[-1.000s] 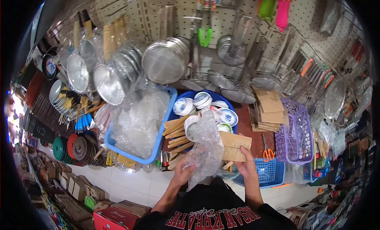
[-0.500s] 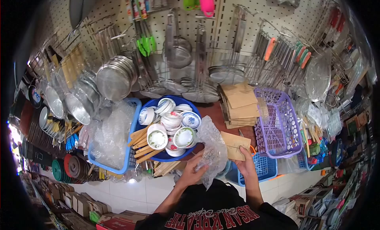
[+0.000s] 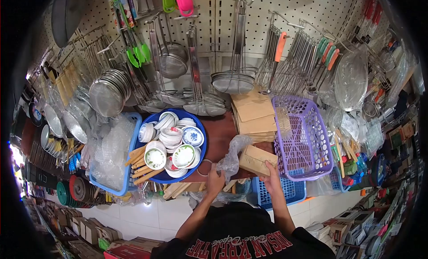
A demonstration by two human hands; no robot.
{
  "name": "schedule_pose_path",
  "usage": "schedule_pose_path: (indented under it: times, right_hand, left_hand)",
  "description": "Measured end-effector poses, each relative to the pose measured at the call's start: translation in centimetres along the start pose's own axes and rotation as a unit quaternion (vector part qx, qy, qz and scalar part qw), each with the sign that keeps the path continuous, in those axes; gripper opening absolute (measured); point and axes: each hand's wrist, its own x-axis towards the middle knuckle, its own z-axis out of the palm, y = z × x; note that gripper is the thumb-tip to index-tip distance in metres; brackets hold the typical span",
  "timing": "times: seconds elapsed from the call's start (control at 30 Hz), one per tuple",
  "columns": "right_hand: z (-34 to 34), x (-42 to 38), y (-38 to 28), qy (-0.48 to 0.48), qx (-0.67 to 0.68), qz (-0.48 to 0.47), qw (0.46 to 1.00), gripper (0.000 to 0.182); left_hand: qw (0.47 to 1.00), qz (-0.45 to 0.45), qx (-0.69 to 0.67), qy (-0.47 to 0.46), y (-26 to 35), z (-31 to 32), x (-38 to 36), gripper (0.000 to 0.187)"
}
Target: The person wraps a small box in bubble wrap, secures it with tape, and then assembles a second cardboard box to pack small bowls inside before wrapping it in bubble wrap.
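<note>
Bunched clear bubble wrap [image 3: 232,157] is gripped in my left hand [image 3: 215,182], above the brown table edge. My right hand [image 3: 272,176] holds a small brown cardboard box [image 3: 257,160] by its right end, with one long side showing. The wrap's upper part touches or overlaps the box's left end. Behind the box lies a stack of flat brown cardboard pieces [image 3: 253,112]. To the left of my left hand is a blue round tray [image 3: 202,145] piled with small patterned bowls [image 3: 173,136]; wooden handles [image 3: 145,170] stick out at its left front.
A purple basket [image 3: 307,138] is at the right, with a blue basket [image 3: 292,192] below it. Another blue basket [image 3: 136,143] at the left holds bubble wrap [image 3: 111,147]. Strainers [image 3: 234,83] and whisks [image 3: 294,67] hang from the pegboard [image 3: 214,18] behind.
The view has shifted to the right. My left hand has lowered, and the bubble wrap looks more bunched. The brown cardboard in my right hand has turned and now shows its thickness as a box.
</note>
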Motion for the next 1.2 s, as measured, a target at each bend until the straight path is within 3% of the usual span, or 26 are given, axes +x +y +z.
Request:
schedule_pose_path:
  times: [0.13,0.23,0.37,0.53,0.63,0.83,0.9,1.07,1.2]
  right_hand:
    - [-0.2,0.8,0.3,-0.007,0.014,0.000,1.000,0.043]
    - [-1.5,1.8,0.9,-0.037,0.015,0.024,0.999,0.047]
    - [-1.4,2.5,1.4,-0.055,0.021,0.023,0.998,0.049]
    - [-1.1,3.1,1.4,-0.080,0.043,0.036,0.995,0.049]
    - [-0.4,3.5,1.5,-0.083,0.045,0.046,0.994,0.050]
    - [0.9,5.1,2.8,-0.111,0.063,0.109,0.986,0.049]
    - [1.3,5.8,3.7,-0.135,0.078,0.135,0.979,0.051]
    - [2.8,7.2,6.1,-0.151,0.104,0.163,0.969,0.051]
    - [2.8,8.0,7.1,-0.116,0.052,0.100,0.987,0.049]
  left_hand:
    - [0.992,-0.016,-0.055,0.110,0.8,0.4,-0.6,0.028]
    - [0.982,0.075,0.014,0.174,0.2,0.3,-1.6,0.031]
    - [0.978,0.112,0.063,0.164,-3.6,1.2,-2.6,0.031]
    - [0.979,0.132,0.090,0.130,-1.6,0.8,-2.3,0.024]
    - [0.990,0.066,0.118,0.051,0.9,0.3,-1.7,0.023]
    - [0.985,-0.069,0.142,-0.062,0.1,1.8,-1.4,0.025]
    - [0.980,-0.064,0.175,-0.076,0.5,2.0,-1.6,0.025]
    - [0.979,-0.025,0.193,-0.063,1.2,2.3,-1.8,0.023]
    - [0.988,-0.050,0.141,-0.037,0.4,2.7,-1.8,0.025]
